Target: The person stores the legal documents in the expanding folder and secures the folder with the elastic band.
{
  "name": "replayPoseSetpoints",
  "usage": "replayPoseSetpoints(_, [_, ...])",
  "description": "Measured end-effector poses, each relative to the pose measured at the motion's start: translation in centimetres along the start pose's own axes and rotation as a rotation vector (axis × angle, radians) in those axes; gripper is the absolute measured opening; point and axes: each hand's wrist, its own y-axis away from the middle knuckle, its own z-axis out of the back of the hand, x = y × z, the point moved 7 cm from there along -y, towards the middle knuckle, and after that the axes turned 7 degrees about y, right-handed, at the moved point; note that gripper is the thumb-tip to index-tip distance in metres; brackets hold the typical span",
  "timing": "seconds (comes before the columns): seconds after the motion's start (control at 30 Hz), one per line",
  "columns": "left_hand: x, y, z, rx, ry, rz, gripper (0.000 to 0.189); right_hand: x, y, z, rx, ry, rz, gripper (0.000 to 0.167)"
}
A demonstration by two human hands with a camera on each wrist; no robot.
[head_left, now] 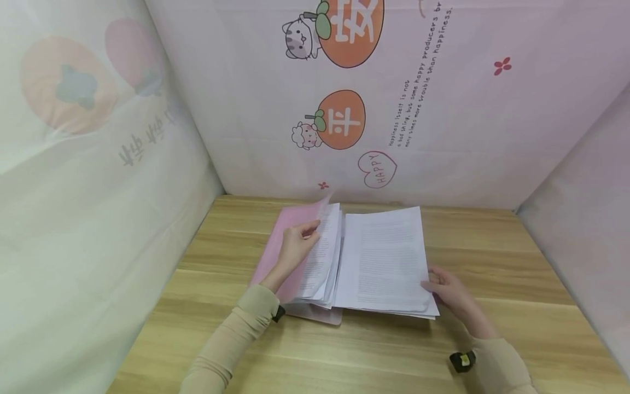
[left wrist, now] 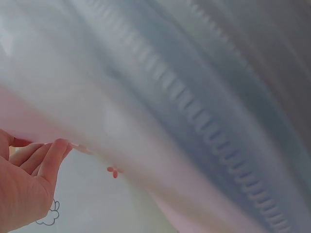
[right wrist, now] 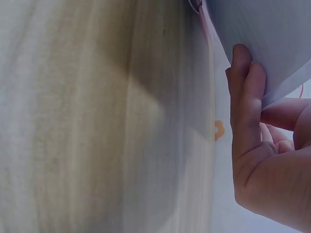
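A pink folder [head_left: 275, 235] lies on the table with its cover partly raised. My left hand [head_left: 297, 243] pinches the edge of that cover between thumb and fingers, also visible in the left wrist view. Inside are printed sheets [head_left: 322, 260], standing fanned near the middle. To the right, a stack of white papers [head_left: 384, 262] is spread open, faint print showing on its top sheet. My right hand [head_left: 450, 287] grips the stack's right edge, thumb on top and fingers beneath. In the right wrist view the fingers [right wrist: 252, 87] press against the underside of the papers [right wrist: 272, 39].
The wooden table [head_left: 374, 355] meets a printed cloth backdrop [head_left: 443, 164] behind the folder. White cloth walls stand at left [head_left: 98, 219] and right [head_left: 585, 208]. Ridged teeth [left wrist: 194, 111] run blurred across the left wrist view.
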Motion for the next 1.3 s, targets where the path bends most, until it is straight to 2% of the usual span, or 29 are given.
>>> replayPoseSetpoints(0.27, [0.0,0.1,-0.1,0.0,0.013,0.003,0.034,-0.3,0.0,-0.2,0.009,-0.02,0.02,0.054])
replayPoseSetpoints(0.5, [-0.1,0.1,-0.1,-0.002,0.018,0.011,0.034,-0.2,-0.1,0.1,-0.008,0.012,-0.007,0.056])
replayPoseSetpoints(0.67, [0.0,0.1,-0.1,-0.006,0.012,0.01,0.034,0.0,-0.6,0.1,-0.007,0.003,0.005,0.057])
replayPoseSetpoints(0.93, [0.2,0.2,-0.1,-0.013,0.006,0.009,0.033,0.1,-1.4,0.3,-0.015,0.086,0.009,0.059])
replayPoseSetpoints(1.3, [0.2,-0.1,-0.1,-0.004,0.002,0.011,0.033,0.2,-2.0,0.4,-0.034,0.084,0.018,0.054])
